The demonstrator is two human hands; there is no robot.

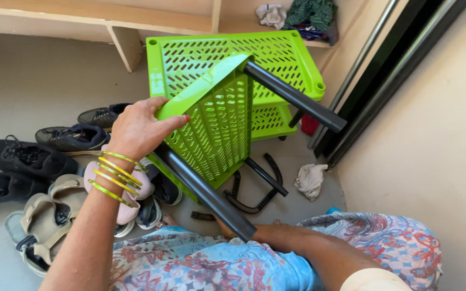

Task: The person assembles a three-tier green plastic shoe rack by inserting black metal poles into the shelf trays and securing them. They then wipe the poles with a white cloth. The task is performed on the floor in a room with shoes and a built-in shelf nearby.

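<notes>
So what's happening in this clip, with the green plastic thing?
A person seated on the floor holds a green slotted plastic shelf panel tilted up on edge, with dark grey tubes fitted at its corners. The left hand, bangles on the wrist, grips its top edge. The right hand is mostly hidden behind the lower tube. Behind stands a partly built green rack. Shoes lie on the floor to the left.

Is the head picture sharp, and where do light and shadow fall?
Head view: mostly sharp; daylight brightens the green shelf panel and the left hand; soft shadow lies on the floor under the wooden bench; the right hand is hidden behind a dark tube.
</notes>
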